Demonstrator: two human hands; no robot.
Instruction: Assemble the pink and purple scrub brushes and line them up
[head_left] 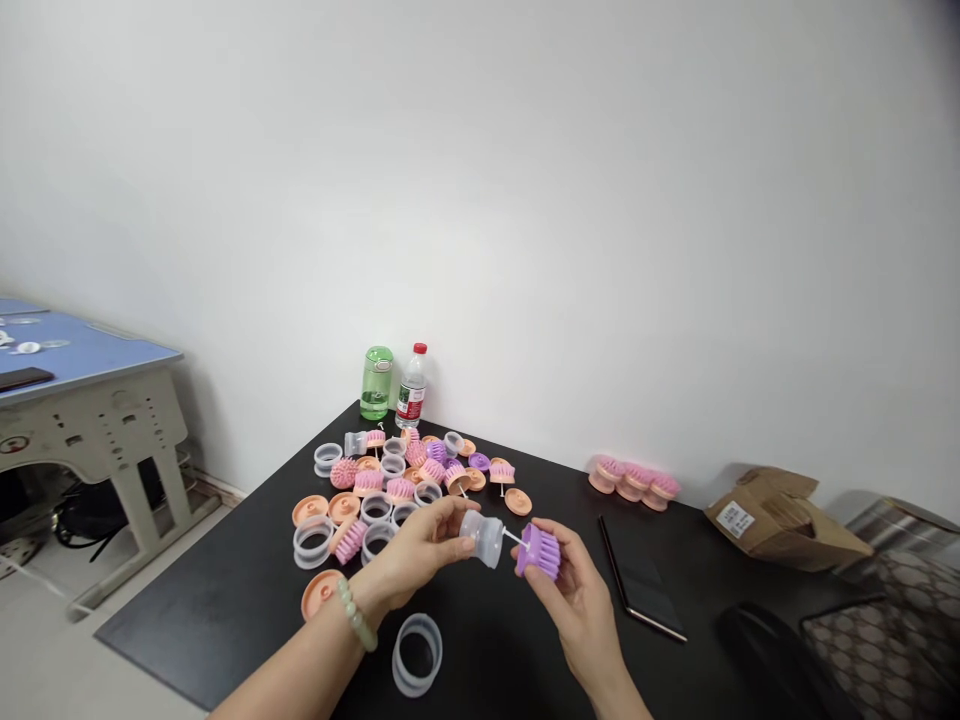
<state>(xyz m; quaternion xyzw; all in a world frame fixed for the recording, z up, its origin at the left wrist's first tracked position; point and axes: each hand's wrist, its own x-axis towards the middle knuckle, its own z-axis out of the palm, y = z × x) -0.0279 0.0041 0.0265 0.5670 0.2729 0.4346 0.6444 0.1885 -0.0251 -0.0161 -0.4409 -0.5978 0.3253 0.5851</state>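
My left hand (pixel 442 535), with a beaded bracelet at the wrist, is closed round a clear plastic piece (pixel 484 538) with a narrowed waist. Facing it, my right hand (pixel 566 585) grips a purple brush head (pixel 540 552) with thick bristles. A thin white stem (pixel 514 537) juts from the brush head toward the clear piece; whether its tip is inside cannot be made out. Below my left hand lies a loose clear ring (pixel 417 655). Left of my hands spread several pink brush heads (pixel 367 483), orange discs (pixel 322 595) and more clear rings (pixel 313 542).
A green bottle (pixel 376 383) and a red-capped water bottle (pixel 412 388) stand by the wall. Three pink brushes (pixel 634 482) sit in a row at the back right. A dark tablet-like device (pixel 641 580) and a brown paper bag (pixel 784 520) lie on the black table (pixel 225 610).
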